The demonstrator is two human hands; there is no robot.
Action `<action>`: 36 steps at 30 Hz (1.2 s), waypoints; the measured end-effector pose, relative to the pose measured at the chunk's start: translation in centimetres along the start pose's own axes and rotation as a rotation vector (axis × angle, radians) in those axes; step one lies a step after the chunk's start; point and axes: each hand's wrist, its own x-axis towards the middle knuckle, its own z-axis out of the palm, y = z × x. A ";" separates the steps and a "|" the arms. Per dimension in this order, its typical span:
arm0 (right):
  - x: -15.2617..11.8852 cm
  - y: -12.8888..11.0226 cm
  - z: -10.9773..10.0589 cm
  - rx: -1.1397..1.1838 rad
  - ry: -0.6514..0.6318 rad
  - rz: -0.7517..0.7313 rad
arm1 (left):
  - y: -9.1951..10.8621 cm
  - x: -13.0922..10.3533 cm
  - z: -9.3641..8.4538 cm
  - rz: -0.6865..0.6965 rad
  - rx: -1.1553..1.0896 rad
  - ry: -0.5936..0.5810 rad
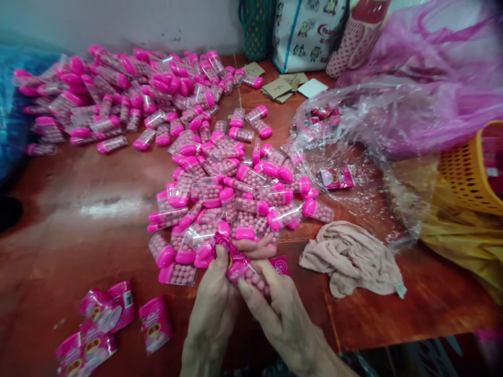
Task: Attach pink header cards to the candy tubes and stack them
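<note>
In the head view, both hands meet low in the middle, just in front of a near pile of pink-capped clear containers (208, 191) filled with small pink balls. The left hand (212, 298) has its fingers closed on a crinkled pink wrapper (223, 241), thumb pressed against it. The right hand (281, 301) grips one held container (257, 280) between thumb and fingers — wrapper and container touch, though how far one covers the other is hard to tell. The held container is tilted, its pink cap toward the left hand.

On the reddish-brown surface (110, 204), a far pile (106, 94) of the same containers spreads along the wall at the left. Several printed pink packets (96, 348) lie at the lower left, partly overlapping, with a single packet (156, 323) just beside them. Right of the hands is a rumpled pale cloth (349, 256); beyond it lies a clear plastic bag (353, 141), near a yellow basket (458, 167). Brown cards (277, 89) and a white card (312, 88) lie farther back, in front of a printed white bag (308, 31).
</note>
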 end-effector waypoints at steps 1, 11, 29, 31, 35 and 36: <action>0.1 0.0 0.0 0.017 0.019 -0.002 | 0.1 0.2 0.0 0.032 -0.012 0.007; 0.1 0.4 0.6 0.212 0.105 -0.089 | 0.0 0.3 0.9 0.037 -0.106 0.024; 0.2 1.8 1.6 0.973 0.089 0.199 | 0.7 0.3 -1.0 0.408 -0.014 -0.005; 0.1 2.0 1.4 0.940 0.093 0.192 | 1.4 0.1 -1.5 0.657 0.175 0.018; 0.0 2.1 1.0 0.825 0.057 0.180 | 2.3 -0.4 -2.6 0.754 0.521 0.056; 0.0 2.1 0.9 0.797 0.053 0.176 | 2.4 -0.4 -2.8 0.709 0.576 0.074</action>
